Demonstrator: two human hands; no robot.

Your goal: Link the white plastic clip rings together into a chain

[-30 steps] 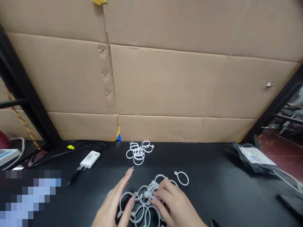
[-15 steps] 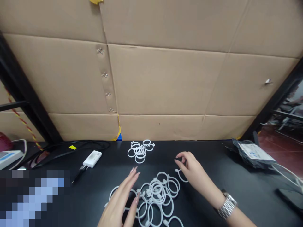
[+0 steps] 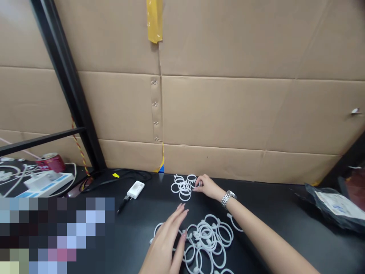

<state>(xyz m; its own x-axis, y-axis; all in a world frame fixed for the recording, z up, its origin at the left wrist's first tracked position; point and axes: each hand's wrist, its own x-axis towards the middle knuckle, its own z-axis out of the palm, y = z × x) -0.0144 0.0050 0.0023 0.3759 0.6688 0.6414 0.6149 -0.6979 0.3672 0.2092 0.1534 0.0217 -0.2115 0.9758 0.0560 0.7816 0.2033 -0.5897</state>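
- Head view, looking down across a matte black table [image 3: 270, 217] backed by a cardboard wall [image 3: 242, 114].
- Reaching far forward with the right hand [image 3: 205, 185], fingertips at the right edge of the small far cluster of rings [image 3: 181, 187]; slightly curled, but impossible to tell whether pinching a ring or only touching one.
- Sitting just left of those fingertips, close to the foot of the wall, well apart from the left hand [image 3: 168, 245]; plainly nearer the right.
- Resting the left hand flat and released, fingers straight and together, pointing away and a little rightward, over the left edge of the large near heap of rings [image 3: 209, 238]; holding nothing.
- Crossing diagonally with the right forearm along the right side of the near heap, metal wristwatch [image 3: 228, 197] lying between the two piles.
- Thin white plastic hoops, smooth and round, each with a small knob or clasp; tangled and overlapping, so no single long axis to either pile.
- Off to the left: white adapter [image 3: 136, 189], black cable [image 3: 114, 176], power strip [image 3: 47, 179], red can [image 3: 51, 161]; off to the right, a crinkled dark bag [image 3: 333, 205].
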